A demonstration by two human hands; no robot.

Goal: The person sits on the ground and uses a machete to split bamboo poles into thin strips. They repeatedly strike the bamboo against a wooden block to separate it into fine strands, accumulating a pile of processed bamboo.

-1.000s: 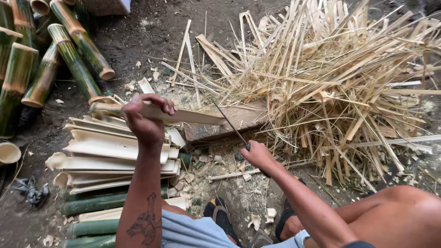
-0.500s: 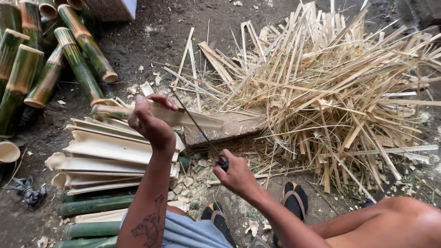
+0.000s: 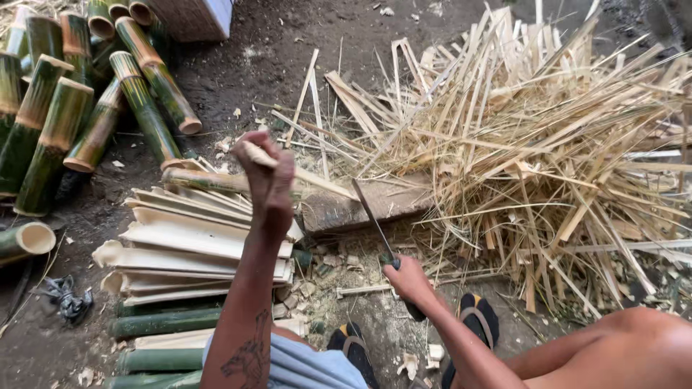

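The left hand [image 3: 268,176] is clenched round a pale, stiff split bamboo strip [image 3: 317,180], light and splintery, best gripped at its end. The right hand [image 3: 407,277] is closed round the handle of a dark, narrow-bladed knife [image 3: 371,220].

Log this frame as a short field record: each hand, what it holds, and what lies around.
left hand: raised, closed on a bamboo strip
right hand: closed on a knife, blade up
block: flat wood, under the strip
left side: split bamboo slats, green bamboo poles
right side: heap of thin splints
feet: sandals
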